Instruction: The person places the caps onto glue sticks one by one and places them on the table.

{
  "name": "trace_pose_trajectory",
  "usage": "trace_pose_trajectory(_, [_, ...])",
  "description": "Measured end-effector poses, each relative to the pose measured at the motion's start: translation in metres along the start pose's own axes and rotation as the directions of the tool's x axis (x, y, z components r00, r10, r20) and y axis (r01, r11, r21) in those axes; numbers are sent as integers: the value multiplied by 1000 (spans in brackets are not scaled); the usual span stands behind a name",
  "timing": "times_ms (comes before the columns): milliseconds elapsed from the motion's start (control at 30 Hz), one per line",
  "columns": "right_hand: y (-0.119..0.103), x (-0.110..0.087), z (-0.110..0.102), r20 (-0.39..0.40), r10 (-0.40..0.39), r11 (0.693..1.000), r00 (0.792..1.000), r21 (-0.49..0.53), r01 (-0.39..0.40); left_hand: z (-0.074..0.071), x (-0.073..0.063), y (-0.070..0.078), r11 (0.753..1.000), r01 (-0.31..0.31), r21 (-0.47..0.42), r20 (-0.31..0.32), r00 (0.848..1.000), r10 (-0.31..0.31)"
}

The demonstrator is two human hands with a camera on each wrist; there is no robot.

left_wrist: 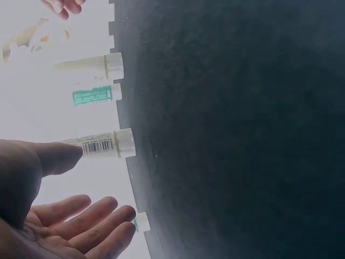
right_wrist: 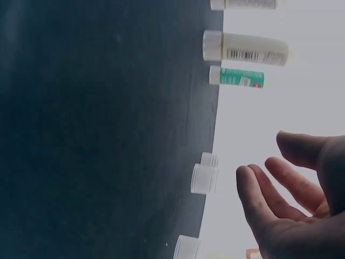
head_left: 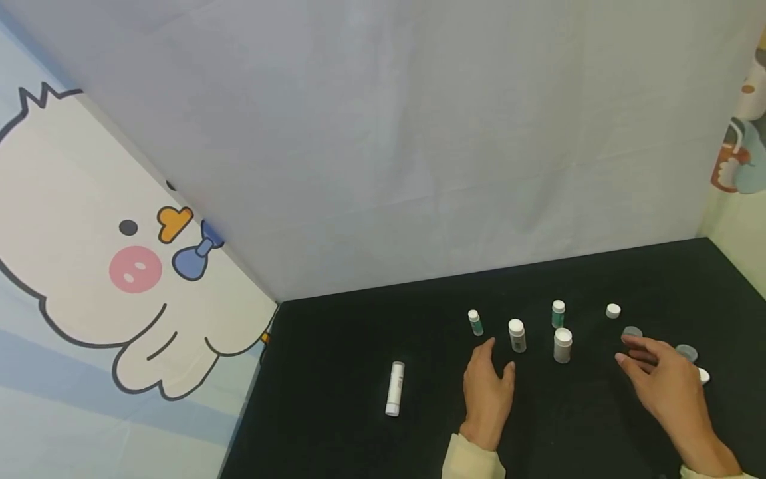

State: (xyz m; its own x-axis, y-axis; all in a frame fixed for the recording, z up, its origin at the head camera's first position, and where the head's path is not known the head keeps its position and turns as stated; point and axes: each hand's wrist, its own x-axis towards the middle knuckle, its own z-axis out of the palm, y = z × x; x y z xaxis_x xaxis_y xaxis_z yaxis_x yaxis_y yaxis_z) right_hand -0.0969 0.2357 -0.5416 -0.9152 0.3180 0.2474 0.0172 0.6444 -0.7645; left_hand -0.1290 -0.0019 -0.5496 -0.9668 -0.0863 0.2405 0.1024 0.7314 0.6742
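Observation:
My left hand (head_left: pixel 487 392) holds nothing, its fingers and thumb spread apart. It is nearest a small green-labelled bottle (head_left: pixel 475 323) and a larger white-topped bottle (head_left: pixel 517 336). In the left wrist view, that larger bottle (left_wrist: pixel 99 144) shows a barcode beyond the thumb. Another small green-labelled bottle (head_left: pixel 558 315) stands behind a second larger bottle (head_left: pixel 562 346), between the two hands. Over at the right, my right hand (head_left: pixel 673 389) has loosely bent fingers with nothing between them. A clear round cap or cup (head_left: pixel 632 330) is by its fingertips, partly hidden in the head view.
A long white tube (head_left: pixel 395 389) is to the left on the black tabletop (head_left: pixel 335 346). Beyond the right hand are a second clear cap or cup (head_left: pixel 687 352) and a partly covered white piece (head_left: pixel 704 376). A white cap (head_left: pixel 613 311) sits farther back, before the pale curtain (head_left: pixel 479 133).

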Motion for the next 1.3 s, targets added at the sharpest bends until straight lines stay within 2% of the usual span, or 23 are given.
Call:
trace_pose_trajectory(500, [3,24,-2,-30,28,995,999,-91,-31,6,11,8,999,-18,-32,-4,1000,18])
trace_pose_trajectory(900, [12,36,1,28,15,993,999,-115,-12,14,18,13,998,-12,-65,7,1000,13])
trace_pose_trajectory(1100, [15,41,3,62,46,990,997,-137,-37,18,24,14,996,-33,-80,-2,999,32])
trace_pose_trajectory(1300, [17,44,5,92,79,986,993,-153,-64,21,25,16,994,-21,-105,5,1000,22])
